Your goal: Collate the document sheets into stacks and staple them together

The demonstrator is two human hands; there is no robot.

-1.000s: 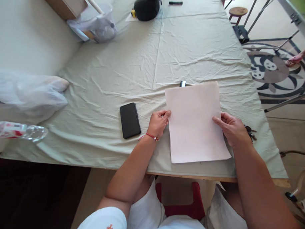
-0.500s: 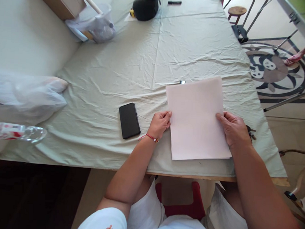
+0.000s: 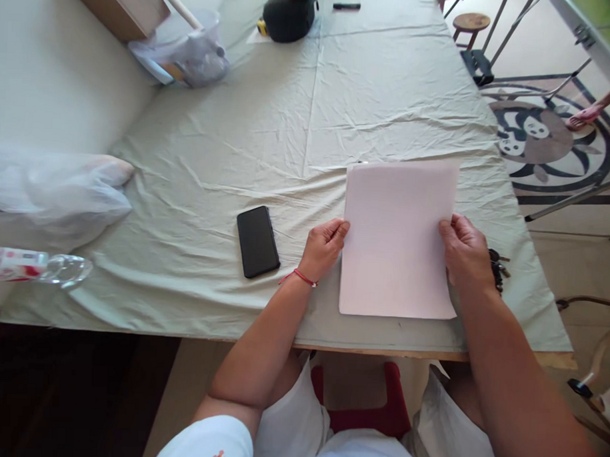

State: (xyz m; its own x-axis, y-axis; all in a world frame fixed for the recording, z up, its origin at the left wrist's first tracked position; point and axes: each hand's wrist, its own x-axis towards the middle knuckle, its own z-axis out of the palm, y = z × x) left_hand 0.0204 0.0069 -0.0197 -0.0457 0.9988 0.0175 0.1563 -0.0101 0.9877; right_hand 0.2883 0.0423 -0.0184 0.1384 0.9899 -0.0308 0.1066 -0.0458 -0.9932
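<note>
The counter (image 3: 309, 109) is covered by a wrinkled pale green cloth, and no writing can be read on anything that lies on it. Near its front edge lies a blank pale pink sheet of paper (image 3: 397, 238), almost square to that edge. The left hand (image 3: 324, 249) pinches the left border of the sheet with closed fingers; a thin red bracelet (image 3: 298, 276) goes around its wrist. The right hand (image 3: 465, 254) grips the right border, thumb on top, the other fingers hidden under the paper. Left of the sheet a black phone (image 3: 258, 241) lies face up with a dark screen. Right of the sheet, a bunch of keys (image 3: 498, 268) is mostly hidden behind the right hand. Far left of the sheet a plastic bottle (image 3: 33, 267) with a red and white label is cut off by the picture edge; its label is too blurred to read.
</note>
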